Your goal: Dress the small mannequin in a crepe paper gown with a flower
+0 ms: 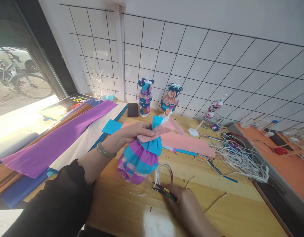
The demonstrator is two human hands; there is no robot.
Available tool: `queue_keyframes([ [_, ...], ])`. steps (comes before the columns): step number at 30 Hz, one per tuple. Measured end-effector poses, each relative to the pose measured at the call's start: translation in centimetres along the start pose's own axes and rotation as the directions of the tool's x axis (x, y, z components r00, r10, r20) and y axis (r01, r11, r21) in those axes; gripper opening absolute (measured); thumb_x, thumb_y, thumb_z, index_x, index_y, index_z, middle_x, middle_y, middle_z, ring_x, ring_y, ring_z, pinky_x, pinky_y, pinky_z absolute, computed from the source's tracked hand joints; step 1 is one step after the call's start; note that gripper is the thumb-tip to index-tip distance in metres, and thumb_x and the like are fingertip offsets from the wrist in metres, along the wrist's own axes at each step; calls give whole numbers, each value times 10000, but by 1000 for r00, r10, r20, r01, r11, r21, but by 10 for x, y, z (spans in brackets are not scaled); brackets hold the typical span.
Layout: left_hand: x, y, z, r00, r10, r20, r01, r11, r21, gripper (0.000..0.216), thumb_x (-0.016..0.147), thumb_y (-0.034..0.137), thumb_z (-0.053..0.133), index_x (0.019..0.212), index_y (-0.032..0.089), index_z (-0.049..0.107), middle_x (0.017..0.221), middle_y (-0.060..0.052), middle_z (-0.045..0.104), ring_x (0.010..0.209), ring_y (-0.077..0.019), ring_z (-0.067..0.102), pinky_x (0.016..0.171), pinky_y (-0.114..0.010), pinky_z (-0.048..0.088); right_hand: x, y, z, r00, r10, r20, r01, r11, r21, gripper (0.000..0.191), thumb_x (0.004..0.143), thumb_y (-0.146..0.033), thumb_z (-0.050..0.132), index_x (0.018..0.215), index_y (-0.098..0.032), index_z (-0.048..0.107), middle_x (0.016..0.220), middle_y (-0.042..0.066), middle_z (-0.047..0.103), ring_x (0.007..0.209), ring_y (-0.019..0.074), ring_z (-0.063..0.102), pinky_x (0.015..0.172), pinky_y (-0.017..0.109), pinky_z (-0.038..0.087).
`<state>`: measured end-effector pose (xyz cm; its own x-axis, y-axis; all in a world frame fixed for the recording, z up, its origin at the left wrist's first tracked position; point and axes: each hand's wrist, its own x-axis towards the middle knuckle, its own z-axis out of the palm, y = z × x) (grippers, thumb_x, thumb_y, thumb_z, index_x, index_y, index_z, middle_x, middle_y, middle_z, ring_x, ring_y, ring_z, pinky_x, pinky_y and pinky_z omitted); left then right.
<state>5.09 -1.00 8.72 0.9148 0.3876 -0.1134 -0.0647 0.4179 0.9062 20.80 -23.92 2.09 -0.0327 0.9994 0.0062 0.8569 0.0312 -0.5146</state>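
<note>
Nearest the viewer, the right hand [188, 204] rests on the pale wooden tabletop [216, 214] just in front of the striped paper dress figure [139, 161]. Its fingers are curled closed over one end of a slim dark tool with green and yellow marks [164, 191]; what kind of tool it is cannot be told. A thin ring of tape [172, 175] stands on edge between that tool and the figure.

The figure, with a bell-shaped skirt of purple, blue and white crepe bands, stands upright at the table's centre. The left hand [132, 131], which has a grey-green bangle [106, 152] at the wrist, grips the figure's blue bodice from the left. Its fingers are closed around the bodice, and the thumb presses a pale pink paper strip [152, 135] against it.

- Right of the figure: a flat pink paper sheet [188, 144] and, further right, a tangle of white paper strips [240, 154].
- Left of the figure: a long purple crepe sheet [58, 138].
- Behind the figure: a dark phone [133, 109] and two finished paper-dress dolls [145, 97] [171, 98], standing before a black wire grid [203, 65] on the white wall.
</note>
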Motion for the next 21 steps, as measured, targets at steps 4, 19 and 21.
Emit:
queue_keyframes([
  [4, -2, 4, -5, 999, 43, -6, -43, 998, 40, 415, 657, 183, 736, 1045, 111, 610, 1006, -103, 660, 870, -183, 628, 792, -309, 472, 1, 29, -11, 998, 57, -22, -61, 957, -284, 341, 771, -106, 440, 942, -256, 694, 883, 31, 740, 759, 203, 700, 615, 222, 493],
  [19, 8, -1, -7, 897, 387, -212, -374, 922, 101, 329, 619, 186, 770, 926, 132, 665, 904, -56, 675, 821, -148, 622, 770, -293, 480, -13, 70, -36, 955, 280, -99, -293, 833, -470, 414, 881, -486, 404, 1133, -239, 620, 915, 79, 736, 792, 281, 700, 598, 326, 530],
  [21, 6, 4, -8, 863, 433, -262, -421, 901, 104, 343, 623, 198, 768, 944, 138, 662, 921, -59, 678, 834, -160, 627, 787, -306, 482, -16, 71, -33, 962, 263, -73, -267, 852, -450, 413, 885, -481, 396, 1149, -239, 601, 911, 69, 737, 792, 278, 699, 597, 327, 529],
])
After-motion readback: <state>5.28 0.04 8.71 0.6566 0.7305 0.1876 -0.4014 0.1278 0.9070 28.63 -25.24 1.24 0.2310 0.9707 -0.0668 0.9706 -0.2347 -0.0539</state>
